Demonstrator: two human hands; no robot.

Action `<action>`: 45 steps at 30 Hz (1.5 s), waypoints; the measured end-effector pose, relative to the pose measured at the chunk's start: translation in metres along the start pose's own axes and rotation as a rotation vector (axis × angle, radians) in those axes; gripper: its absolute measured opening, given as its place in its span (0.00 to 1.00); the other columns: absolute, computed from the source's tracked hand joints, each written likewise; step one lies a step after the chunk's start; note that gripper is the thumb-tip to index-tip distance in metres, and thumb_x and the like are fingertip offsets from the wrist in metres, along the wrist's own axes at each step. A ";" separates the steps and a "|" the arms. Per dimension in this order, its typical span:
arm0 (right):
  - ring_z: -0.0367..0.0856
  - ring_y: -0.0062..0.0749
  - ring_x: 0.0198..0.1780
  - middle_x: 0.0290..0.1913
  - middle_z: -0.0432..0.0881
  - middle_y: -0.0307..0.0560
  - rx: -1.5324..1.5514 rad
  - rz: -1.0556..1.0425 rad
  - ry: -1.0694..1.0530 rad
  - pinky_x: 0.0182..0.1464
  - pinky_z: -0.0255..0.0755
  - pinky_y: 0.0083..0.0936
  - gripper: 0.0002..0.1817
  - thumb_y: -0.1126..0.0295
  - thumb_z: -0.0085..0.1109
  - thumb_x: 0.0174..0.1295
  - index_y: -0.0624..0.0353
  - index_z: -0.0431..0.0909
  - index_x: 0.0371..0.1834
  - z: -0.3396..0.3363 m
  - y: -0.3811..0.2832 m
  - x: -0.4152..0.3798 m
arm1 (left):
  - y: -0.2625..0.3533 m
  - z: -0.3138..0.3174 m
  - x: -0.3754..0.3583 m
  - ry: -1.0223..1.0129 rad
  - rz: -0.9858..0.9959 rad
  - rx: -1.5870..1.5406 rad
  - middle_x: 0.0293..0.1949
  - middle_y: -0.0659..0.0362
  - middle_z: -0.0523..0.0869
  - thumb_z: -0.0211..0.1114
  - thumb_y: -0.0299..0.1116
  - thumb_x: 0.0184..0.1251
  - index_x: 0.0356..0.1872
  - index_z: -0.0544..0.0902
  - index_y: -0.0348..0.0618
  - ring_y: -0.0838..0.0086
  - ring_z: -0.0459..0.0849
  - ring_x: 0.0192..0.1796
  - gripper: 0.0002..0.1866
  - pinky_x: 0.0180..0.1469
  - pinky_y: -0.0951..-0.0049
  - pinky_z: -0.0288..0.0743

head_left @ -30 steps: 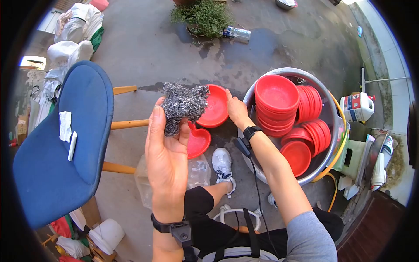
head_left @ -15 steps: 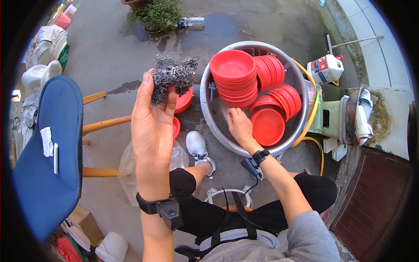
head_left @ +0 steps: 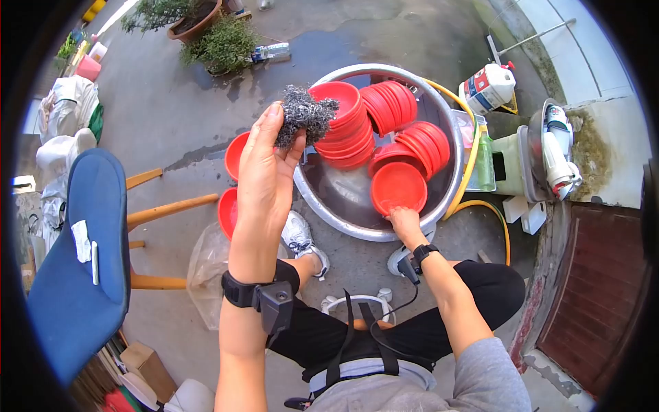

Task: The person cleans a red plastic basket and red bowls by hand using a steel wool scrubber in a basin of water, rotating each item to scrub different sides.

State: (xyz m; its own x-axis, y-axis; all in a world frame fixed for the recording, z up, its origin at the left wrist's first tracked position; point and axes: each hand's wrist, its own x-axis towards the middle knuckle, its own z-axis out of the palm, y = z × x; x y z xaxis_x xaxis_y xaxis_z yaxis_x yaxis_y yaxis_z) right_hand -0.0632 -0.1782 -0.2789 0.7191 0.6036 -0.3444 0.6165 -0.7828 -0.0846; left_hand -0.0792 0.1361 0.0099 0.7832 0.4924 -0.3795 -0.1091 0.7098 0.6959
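Observation:
My left hand [head_left: 264, 172] is raised left of the basin, its fingers closed on a grey tangle of steel wool [head_left: 305, 117]. At the basin's near side, my right hand [head_left: 405, 225] grips the near edge of a red bowl [head_left: 399, 189], thumb at the rim. The large metal basin [head_left: 329, 218] holds some water, a tall stack of red bowls [head_left: 345, 137] at the left, and tilted rows of red bowls [head_left: 389, 106] at the back and right. Two more red bowls [head_left: 236, 156] lie on the ground beyond my left forearm, partly hidden by it.
A blue chair [head_left: 93, 254] stands at the left, a clear plastic bag [head_left: 208, 268] beside it. A yellow hose [head_left: 472, 161] curves around the basin's right side. Farther right are a white jug [head_left: 489, 88] and plastic containers [head_left: 509, 172]. Potted plants [head_left: 223, 44] stand ahead.
My right hand has moved from the basin's inner left to the near red bowl and taken its edge. The view has shifted, and the steel wool now overlaps the tall stack.

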 end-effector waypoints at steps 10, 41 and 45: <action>0.81 0.57 0.42 0.36 0.83 0.58 0.529 0.183 0.289 0.42 0.73 0.47 0.10 0.63 0.55 0.66 0.59 0.78 0.41 -0.106 0.041 0.004 | -0.024 0.018 -0.002 -0.042 -0.090 0.118 0.48 0.62 0.82 0.65 0.41 0.71 0.54 0.77 0.46 0.75 0.81 0.49 0.17 0.52 0.75 0.77; 0.73 0.31 0.64 0.63 0.77 0.44 2.251 -0.020 0.436 0.70 0.63 0.35 0.19 0.65 0.49 0.74 0.58 0.68 0.65 -0.292 0.060 -0.034 | -0.079 0.053 0.006 -0.248 -0.211 0.133 0.52 0.63 0.82 0.65 0.53 0.67 0.55 0.78 0.52 0.73 0.77 0.58 0.23 0.68 0.63 0.64; 0.76 0.24 0.58 0.57 0.80 0.41 1.955 -0.038 0.565 0.64 0.68 0.28 0.15 0.70 0.56 0.70 0.59 0.73 0.58 -0.294 0.045 -0.035 | -0.079 0.055 0.004 -0.230 -0.274 0.130 0.52 0.63 0.83 0.64 0.54 0.67 0.55 0.78 0.52 0.73 0.77 0.58 0.23 0.69 0.59 0.64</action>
State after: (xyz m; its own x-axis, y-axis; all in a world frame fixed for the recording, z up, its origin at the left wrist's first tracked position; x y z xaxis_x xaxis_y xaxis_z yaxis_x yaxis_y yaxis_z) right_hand 0.0338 -0.1903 0.0038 0.9540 0.2885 -0.0811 -0.1912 0.3776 -0.9060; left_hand -0.0336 0.0541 -0.0129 0.8911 0.1567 -0.4260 0.1905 0.7227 0.6644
